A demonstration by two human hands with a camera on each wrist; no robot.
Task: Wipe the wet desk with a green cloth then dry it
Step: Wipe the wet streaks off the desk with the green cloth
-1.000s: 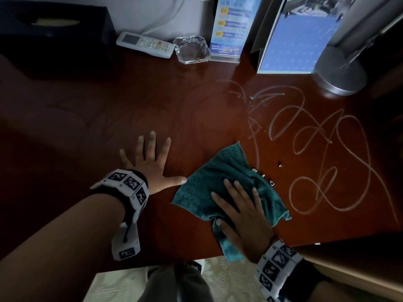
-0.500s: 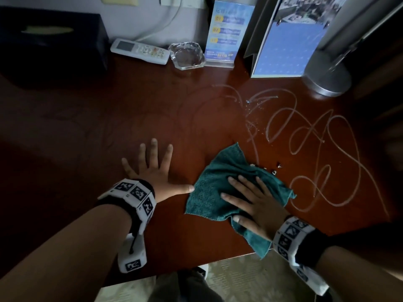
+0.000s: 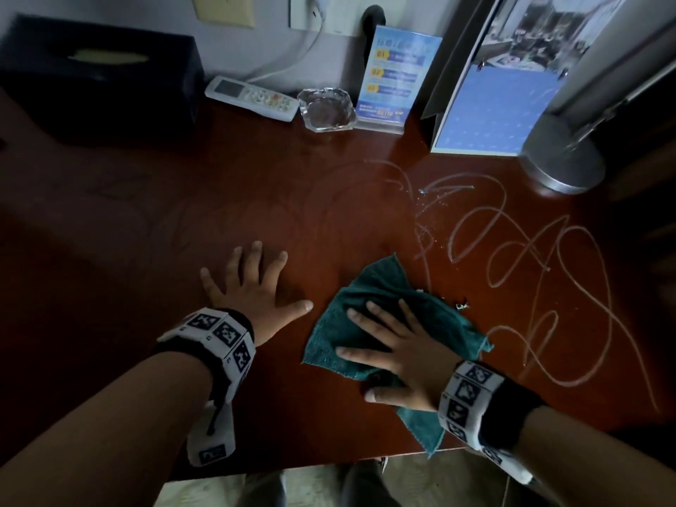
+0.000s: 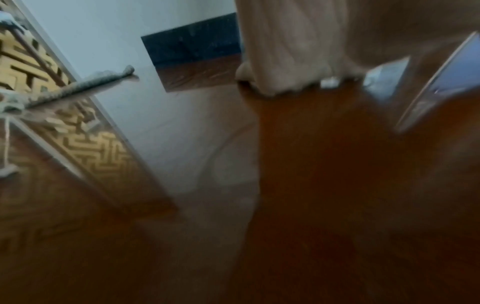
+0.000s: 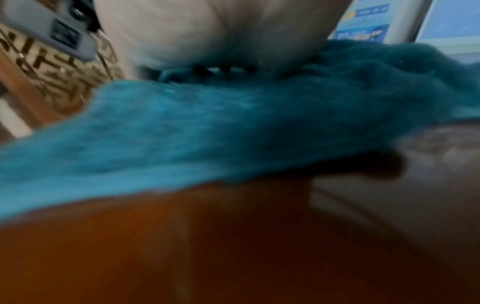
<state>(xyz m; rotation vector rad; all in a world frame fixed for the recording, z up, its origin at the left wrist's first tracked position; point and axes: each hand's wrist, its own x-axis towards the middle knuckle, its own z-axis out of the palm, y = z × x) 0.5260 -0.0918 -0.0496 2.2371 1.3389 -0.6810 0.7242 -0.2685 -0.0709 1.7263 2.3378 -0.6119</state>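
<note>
Desk [image 3: 256,199]: dark red-brown wood, looping wet trails across its right half.

Cloth [image 3: 431,316]: green, crumpled, near the front edge right of centre; one corner hangs over that edge.

Right hand [image 3: 398,356]: palm down on the cloth, fingers straight and spread, pressing it flat; forearm enters from the front right corner.

Left hand [image 3: 256,287]: palm down on bare wood just left of the cloth, fingers splayed, thumb pointing toward the cloth without touching it.

Back edge: remote control [image 3: 252,98], glass ashtray [image 3: 327,110], blue card stand [image 3: 397,80].
</note>
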